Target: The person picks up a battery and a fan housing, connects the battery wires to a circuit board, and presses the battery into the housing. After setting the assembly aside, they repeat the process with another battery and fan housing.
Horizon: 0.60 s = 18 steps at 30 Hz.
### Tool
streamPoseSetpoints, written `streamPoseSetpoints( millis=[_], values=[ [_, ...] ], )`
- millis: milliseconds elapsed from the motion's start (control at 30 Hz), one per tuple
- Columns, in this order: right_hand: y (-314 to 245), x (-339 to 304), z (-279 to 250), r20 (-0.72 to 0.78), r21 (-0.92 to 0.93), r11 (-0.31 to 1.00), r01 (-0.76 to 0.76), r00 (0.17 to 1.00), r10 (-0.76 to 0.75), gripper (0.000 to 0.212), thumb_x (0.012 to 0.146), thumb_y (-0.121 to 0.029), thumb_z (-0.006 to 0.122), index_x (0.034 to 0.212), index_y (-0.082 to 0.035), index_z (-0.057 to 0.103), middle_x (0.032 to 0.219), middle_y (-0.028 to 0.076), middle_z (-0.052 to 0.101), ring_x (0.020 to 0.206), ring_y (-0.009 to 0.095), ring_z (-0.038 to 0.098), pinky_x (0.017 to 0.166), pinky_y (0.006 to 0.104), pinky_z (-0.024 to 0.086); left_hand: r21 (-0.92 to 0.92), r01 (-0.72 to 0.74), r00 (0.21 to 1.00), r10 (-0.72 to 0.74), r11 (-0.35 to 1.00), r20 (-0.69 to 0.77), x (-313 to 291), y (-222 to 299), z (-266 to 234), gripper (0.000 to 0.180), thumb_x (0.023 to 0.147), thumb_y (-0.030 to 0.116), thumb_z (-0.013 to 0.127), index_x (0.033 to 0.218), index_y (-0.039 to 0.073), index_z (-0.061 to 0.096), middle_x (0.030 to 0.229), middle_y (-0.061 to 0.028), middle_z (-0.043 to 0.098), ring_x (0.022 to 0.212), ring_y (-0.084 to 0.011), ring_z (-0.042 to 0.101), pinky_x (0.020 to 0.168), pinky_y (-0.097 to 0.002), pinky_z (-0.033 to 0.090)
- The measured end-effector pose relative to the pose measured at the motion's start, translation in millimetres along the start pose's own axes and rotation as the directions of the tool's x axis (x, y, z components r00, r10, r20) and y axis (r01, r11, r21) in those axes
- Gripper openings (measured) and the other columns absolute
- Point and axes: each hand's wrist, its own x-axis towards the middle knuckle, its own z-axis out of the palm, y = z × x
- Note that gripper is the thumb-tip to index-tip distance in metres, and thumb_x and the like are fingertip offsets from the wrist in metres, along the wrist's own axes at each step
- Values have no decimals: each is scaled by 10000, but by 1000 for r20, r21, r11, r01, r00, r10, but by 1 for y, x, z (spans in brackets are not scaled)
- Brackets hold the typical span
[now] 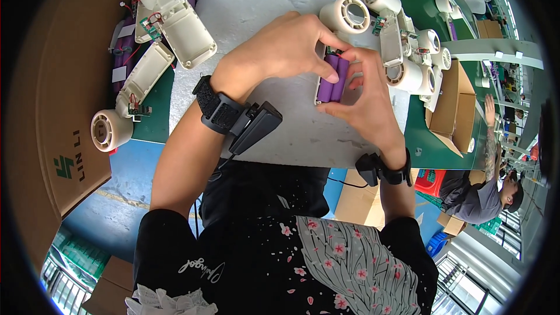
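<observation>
Two purple cylindrical battery cells (333, 81) lie side by side in a cream plastic fan housing, whose round head (345, 15) points away from me. My left hand (286, 46) reaches over from the left. Its thumb presses on the cells and its forefinger is at their far end, near a small circuit board mostly hidden by the fingers. From the right, my right hand (370, 96) curls around the housing, thumb at the near end and fingers along the right side and far end. A white foam sheet (262, 122) lies under the work.
Open fan housings (188, 35) with wired boards lie left, beside more purple cells (122, 49). Several similar housings (402, 41) are piled right, near an open cardboard box (452, 108). A large carton (76, 99) stands left. Another person (481, 198) sits at far right.
</observation>
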Motion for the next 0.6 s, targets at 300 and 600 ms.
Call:
streamPoseSetpoints(
  millis=[300,600],
  values=[
    [-1,-1,-1,2,-40,998,50,999,-50,866,513,-39,895,1278,-83,492,1214,84,482,913,193,557,761,315,494,-75,22,1000,-22,997,-10,-1,1,-1,482,636,169,828,1108,136,737,655,-79,646,493,-128,489,525,-296,430],
    [2,-5,0,-9,-63,995,80,997,-80,788,535,-41,890,1234,-64,529,1231,92,474,973,201,557,759,308,496,-33,-47,999,46,998,-25,0,-4,2,485,645,162,818,1123,176,735,633,-83,638,475,-124,477,513,-288,427]
  ],
)
